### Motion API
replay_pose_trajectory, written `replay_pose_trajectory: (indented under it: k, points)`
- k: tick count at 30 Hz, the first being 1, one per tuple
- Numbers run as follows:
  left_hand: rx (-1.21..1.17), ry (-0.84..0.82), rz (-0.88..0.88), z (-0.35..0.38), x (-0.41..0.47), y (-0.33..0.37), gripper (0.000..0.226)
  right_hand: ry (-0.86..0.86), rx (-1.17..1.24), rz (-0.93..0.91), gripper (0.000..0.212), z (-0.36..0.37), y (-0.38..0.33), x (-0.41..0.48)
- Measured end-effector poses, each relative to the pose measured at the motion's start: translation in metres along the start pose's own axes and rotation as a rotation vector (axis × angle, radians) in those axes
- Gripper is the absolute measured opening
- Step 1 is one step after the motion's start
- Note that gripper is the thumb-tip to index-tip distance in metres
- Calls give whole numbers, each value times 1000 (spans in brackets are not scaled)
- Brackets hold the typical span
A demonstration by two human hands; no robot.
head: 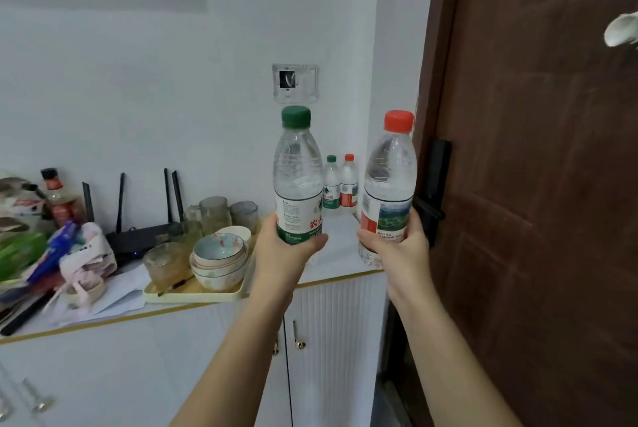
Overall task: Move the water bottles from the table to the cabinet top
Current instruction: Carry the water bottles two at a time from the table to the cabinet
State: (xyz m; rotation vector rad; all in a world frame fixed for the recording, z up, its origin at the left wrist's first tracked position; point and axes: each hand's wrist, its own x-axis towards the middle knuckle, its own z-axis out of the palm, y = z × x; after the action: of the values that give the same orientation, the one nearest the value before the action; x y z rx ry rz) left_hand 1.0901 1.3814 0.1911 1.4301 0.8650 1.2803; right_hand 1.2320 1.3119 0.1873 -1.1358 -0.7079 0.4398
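Observation:
My left hand [281,250] grips a clear water bottle with a green cap [297,171] by its lower label, held upright above the white cabinet top [336,259]. In my right hand [397,250] is a second upright bottle with a red cap [389,181], held over the cabinet's right end. Two more small bottles stand at the back corner against the wall: a green-capped bottle [331,183] and a red-capped bottle [349,181], side by side.
A cream tray [193,295] with stacked bowls [221,261] and glass cups [214,212] sits left of my left hand. Further left are a black router [138,237], a sauce bottle [60,199] and bags. A brown door [538,185] with a black handle [433,205] stands at the right.

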Motion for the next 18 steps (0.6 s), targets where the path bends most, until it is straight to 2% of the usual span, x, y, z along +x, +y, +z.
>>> replay_pose_trajectory:
  k: [10, 18]
  points:
    - [-18, -18, -76, 30, 68, -46, 57, 37, -49, 93, 70, 13, 61, 67]
    - [-3, 31, -61, 81, 138, -90, 54, -23, -73, 111, 68, 11, 113, 158]
